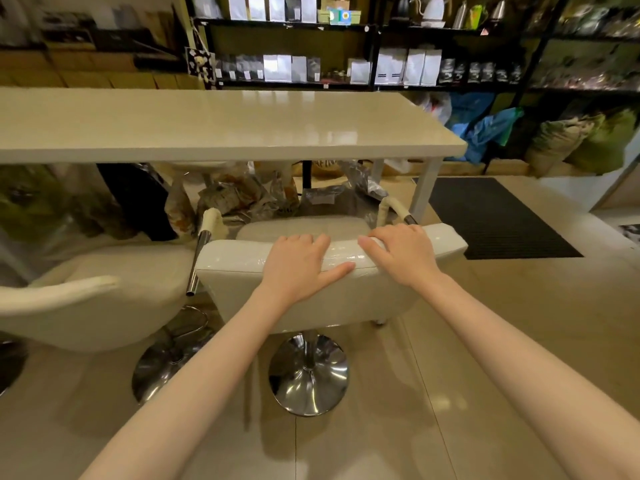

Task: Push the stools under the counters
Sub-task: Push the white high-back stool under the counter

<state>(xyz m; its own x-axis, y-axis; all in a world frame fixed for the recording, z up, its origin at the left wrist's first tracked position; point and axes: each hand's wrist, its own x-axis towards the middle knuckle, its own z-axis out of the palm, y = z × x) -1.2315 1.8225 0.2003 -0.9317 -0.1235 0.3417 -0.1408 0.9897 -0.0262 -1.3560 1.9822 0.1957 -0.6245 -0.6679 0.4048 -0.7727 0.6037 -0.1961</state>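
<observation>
Both hands, left hand point(298, 263) and right hand point(403, 255), curl fingers over the stool point(242, 268) backrest; push evenly, straight ahead of the fingertips, under the counter point(221, 123).

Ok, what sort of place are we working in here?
Probably a coffee or tea shop: black shelves stocked with bagged goods, kettles up top, and a white counter with swivel stools.
</observation>
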